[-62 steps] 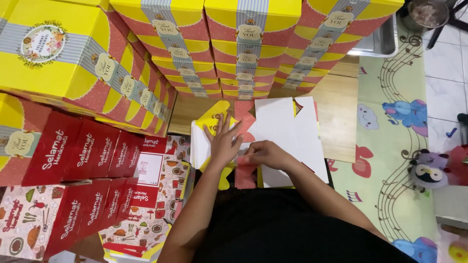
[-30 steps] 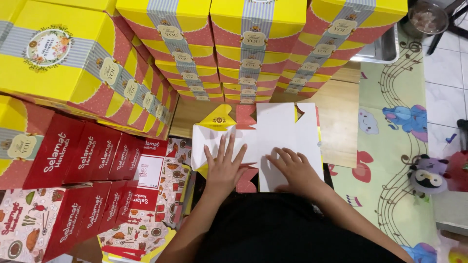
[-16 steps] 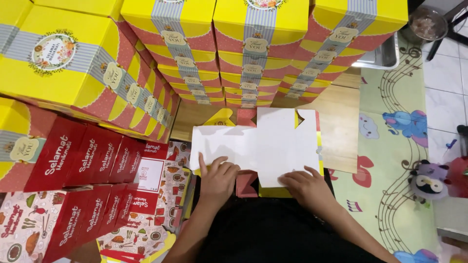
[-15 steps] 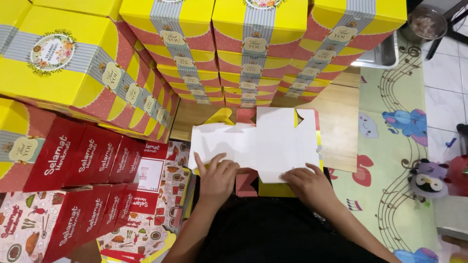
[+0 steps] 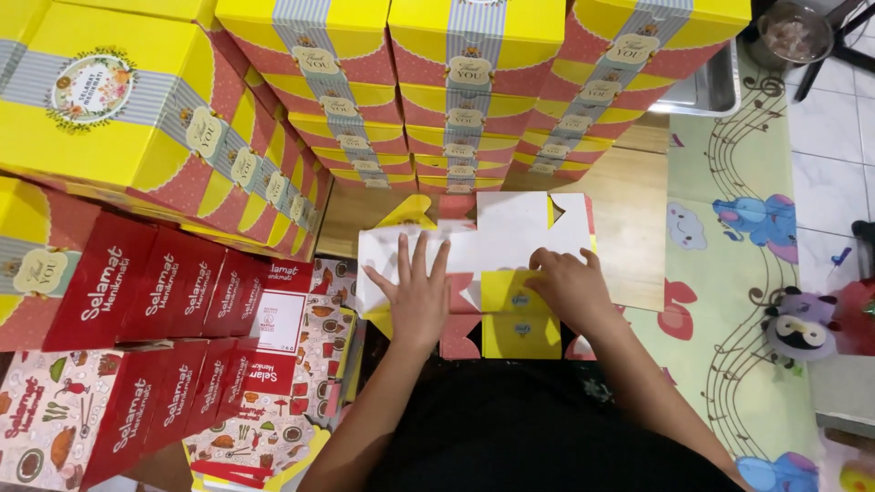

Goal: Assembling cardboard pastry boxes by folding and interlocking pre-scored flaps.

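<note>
Item: flat white-backed cardboard box blank with yellow and red printed flaps (image 5: 510,241), lying on the wooden floor (image 5: 629,182) before stacked yellow and red gift boxes (image 5: 474,82). Left hand (image 5: 417,296) is pressing it flat, fingers spread, gripping nothing. Right hand (image 5: 570,287) is curling over a yellow flap, apparently creasing it.

Wooden floor (image 5: 638,228), cartoon play mat (image 5: 729,301), white tiles (image 5: 834,137).

Light wooden floor panel (image 5: 638,246) carries a flat unfolded white-and-yellow cardboard box blank (image 5: 510,239), with stacked yellow-and-red cardboard gift boxes (image 5: 474,91) behind and a pastel cartoon play mat (image 5: 738,301) alongside.
</note>
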